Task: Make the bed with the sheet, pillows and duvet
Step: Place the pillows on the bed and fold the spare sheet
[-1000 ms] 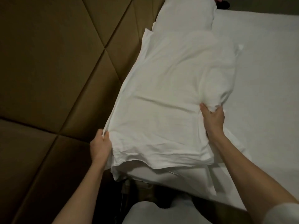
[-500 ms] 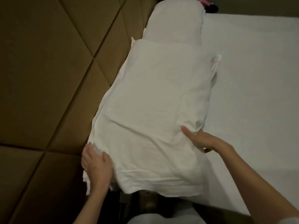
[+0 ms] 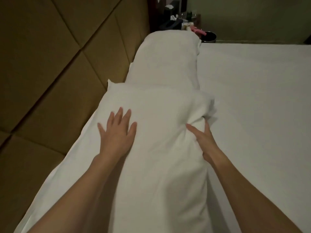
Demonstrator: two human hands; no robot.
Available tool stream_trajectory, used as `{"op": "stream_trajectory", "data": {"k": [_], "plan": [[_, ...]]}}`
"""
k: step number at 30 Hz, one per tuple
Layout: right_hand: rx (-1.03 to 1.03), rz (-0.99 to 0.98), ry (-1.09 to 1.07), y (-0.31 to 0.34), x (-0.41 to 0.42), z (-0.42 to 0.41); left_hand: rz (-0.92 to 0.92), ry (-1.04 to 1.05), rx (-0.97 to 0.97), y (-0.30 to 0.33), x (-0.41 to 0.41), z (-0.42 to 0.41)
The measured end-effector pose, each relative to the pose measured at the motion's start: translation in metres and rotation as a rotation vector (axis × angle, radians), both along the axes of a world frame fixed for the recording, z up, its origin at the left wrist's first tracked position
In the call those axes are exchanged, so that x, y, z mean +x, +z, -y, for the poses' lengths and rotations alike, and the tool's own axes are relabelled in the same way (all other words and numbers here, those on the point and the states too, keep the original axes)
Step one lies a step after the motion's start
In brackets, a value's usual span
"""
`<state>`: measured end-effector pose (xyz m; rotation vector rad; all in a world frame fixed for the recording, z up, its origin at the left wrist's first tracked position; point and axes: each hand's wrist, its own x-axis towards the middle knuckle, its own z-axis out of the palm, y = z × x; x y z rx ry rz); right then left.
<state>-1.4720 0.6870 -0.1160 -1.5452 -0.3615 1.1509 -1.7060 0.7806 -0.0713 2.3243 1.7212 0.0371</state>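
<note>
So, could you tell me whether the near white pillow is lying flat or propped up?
Flat: the near white pillow lies lengthwise on the white sheet, left hand pressing its top.

left hand (image 3: 117, 133): bare, no ring | right hand (image 3: 204, 140): bare | forearms: unsleeved
</note>
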Motion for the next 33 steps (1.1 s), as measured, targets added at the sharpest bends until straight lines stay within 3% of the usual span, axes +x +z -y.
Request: {"op": "stream_trajectory", "data": {"k": [3,5,7,9,11,14,19,25,28,33], "plan": [[0.206,0.068,0.087,0.021,-0.009,-0.032,0.053,0.185,0.137,-0.018,-0.014,0.004],[0.362,0.015,0.249,0.040,-0.018,-0.044,0.096,0.314,0.297,-0.025,-0.025,0.010],[0.407,-0.044,0.318,0.041,-0.026,-0.050,0.115,0.405,0.318,-0.030,-0.031,0.016],[0.325,-0.075,0.167,0.019,-0.018,-0.049,0.085,0.408,0.275,-0.032,-0.030,0.018],[0.106,0.012,0.033,-0.017,-0.004,-0.036,0.038,0.372,0.176,-0.033,-0.021,0.017],[-0.296,0.159,0.060,-0.049,0.008,-0.009,-0.012,0.280,0.109,-0.039,-0.010,0.019],[-0.214,0.089,0.138,-0.044,-0.006,0.046,-0.082,0.285,0.020,-0.036,-0.011,0.041],[-0.311,-0.136,0.457,-0.027,-0.087,0.205,-0.107,0.207,-0.010,-0.020,-0.047,0.127],[-0.282,-0.143,0.558,-0.019,-0.126,0.270,-0.086,0.164,-0.011,-0.015,-0.071,0.177],[-0.209,-0.257,0.567,0.009,-0.165,0.281,-0.077,0.150,-0.132,-0.006,-0.115,0.212]]}}
